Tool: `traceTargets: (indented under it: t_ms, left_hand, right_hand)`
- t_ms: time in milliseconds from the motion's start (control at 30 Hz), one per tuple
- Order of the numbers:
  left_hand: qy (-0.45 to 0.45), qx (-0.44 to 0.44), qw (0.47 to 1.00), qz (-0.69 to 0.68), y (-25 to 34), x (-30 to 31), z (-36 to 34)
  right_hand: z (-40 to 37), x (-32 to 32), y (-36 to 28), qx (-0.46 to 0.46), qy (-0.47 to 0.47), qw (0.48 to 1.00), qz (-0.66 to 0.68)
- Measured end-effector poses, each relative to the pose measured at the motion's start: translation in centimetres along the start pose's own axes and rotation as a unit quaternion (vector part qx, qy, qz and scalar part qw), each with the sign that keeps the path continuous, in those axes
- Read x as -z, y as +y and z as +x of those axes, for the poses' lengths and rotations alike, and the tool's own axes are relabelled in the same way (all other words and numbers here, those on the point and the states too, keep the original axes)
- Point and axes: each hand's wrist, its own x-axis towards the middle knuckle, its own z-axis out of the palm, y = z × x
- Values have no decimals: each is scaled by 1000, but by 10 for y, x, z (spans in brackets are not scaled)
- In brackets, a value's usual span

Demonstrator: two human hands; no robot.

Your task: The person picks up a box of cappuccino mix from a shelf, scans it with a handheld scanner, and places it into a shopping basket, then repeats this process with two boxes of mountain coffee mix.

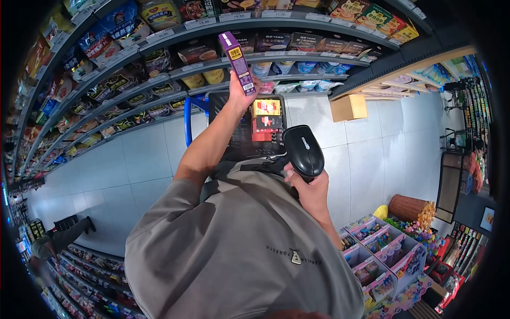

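Observation:
My left hand (244,94) is closed around the lower end of a tall purple box (237,64), whose printed side with a barcode faces me. Below that hand is a black shopping basket (226,141) with boxes lying in it: a yellow box (266,107), a black box (268,123) and a red box (261,136). On the right, my right hand (311,187) grips a black handheld barcode scanner (304,151). The scanner's head is beside the basket's right edge. Its handle is mostly hidden by my fingers.
Curved shelves (223,25) of packaged food run across the front and left. A cardboard box (349,108) sits on the tiled floor (366,154) ahead right. At lower right stands a display bin (382,250) of small goods. Another person (56,242) is far behind on the left.

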Motion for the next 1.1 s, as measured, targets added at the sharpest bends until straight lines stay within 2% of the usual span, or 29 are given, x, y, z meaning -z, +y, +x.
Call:
traceTargets:
  t_ms: [133,300,400,767,933,1067,1100]
  left_hand:
    - [3,33,999,30,-21,-15,-13]
    - [1,21,1000,14,-35,-10,-11]
    - [11,73,997,-8,-33,-5,-9]
    - [45,46,998,23,-35,2,-3]
    - [-7,85,996,-8,-32,-3,-7]
    - [-9,83,997,-7,-30,0,-6]
    - [29,40,998,49,-36,-5,-9]
  right_hand:
    - [-1,0,7,16,-5,999,-28]
    - [-2,-3,14,25,-4,999,-23]
    - [-5,-4,14,29,-6,999,-30]
    - [-7,5,17,30,-35,995,-92]
    - [-8,1,16,9,-8,998,-66]
    - [-8,2,17,16,-11,997,-79]
    - [-7,4,19,16,-15,996,-88]
